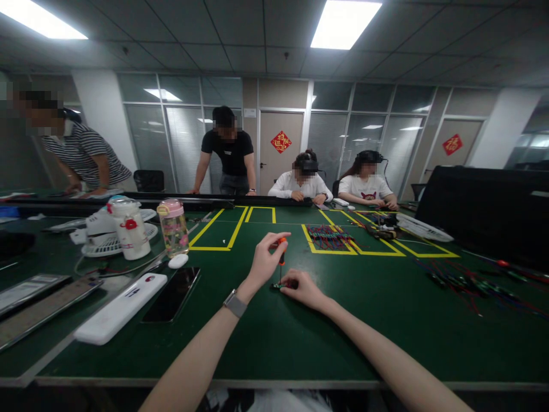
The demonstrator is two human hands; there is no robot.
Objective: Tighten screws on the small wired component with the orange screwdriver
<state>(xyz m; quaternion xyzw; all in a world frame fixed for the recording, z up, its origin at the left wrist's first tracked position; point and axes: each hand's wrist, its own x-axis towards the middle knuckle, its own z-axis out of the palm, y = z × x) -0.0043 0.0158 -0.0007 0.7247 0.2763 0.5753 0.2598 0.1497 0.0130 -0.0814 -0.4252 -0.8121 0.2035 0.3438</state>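
Observation:
My left hand [266,257] is closed around the orange and black handle of a screwdriver [282,258], which stands upright with its thin shaft pointing down. The shaft's tip meets a small circuit board [276,286] on the green table. My right hand [302,288] pinches the right side of that board and steadies it against the tabletop. Its curled fingers hide part of the board. The screw or part under the tip is too small to make out.
Wired circuit boards [330,237] lie inside yellow tape outlines, with more boards [472,283] at right. At left are a phone [172,294], a long white case [122,309] and two bottles [172,229]. A black monitor [489,212] stands at right. Several people are across the table.

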